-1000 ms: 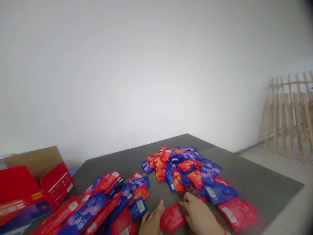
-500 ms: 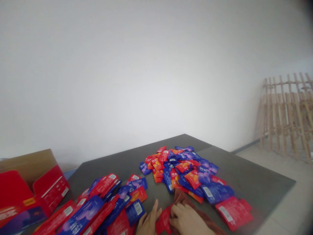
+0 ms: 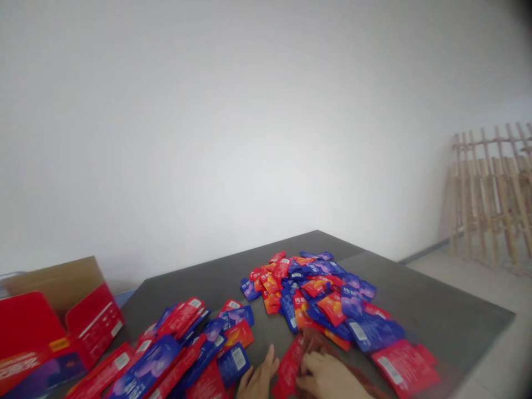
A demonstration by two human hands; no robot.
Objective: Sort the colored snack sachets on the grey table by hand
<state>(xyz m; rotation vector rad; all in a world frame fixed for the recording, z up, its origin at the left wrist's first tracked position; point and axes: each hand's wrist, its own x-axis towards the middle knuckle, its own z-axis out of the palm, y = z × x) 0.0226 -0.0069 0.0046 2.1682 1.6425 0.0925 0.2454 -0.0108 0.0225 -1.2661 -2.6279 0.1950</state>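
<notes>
Dark grey counter (image 3: 216,280) under a plain white wall (image 3: 249,111), both hands low at the near edge. Left hand (image 3: 258,379) lies flat, palm down, fingers straight and spread a little, fingertips touching the left edge of a red packet (image 3: 290,367). Right hand (image 3: 328,378) sits on the packet's right side with fingers bent over it. Can't tell if it pinches the packet or only presses on it (frame bottom cuts the hand off). Red packet lies between the two hands, its far end tilted up a bit. Brown cloth (image 3: 318,341) is bunched just beyond the right hand, touching it.

Near left: left heap (image 3: 166,354) of long red and blue packets, overlapping. Near right: big red packet (image 3: 405,368), with a blue packet (image 3: 374,332) just beyond it. Farther, mid-counter: far heap (image 3: 311,280) of small red, orange and blue packets, a strip of bare counter between it and the left heap. Far left: open red box (image 3: 50,332) with a brown cardboard flap. Far right, on the pale floor (image 3: 477,282): wooden lattice (image 3: 494,194) leaning at the wall.
</notes>
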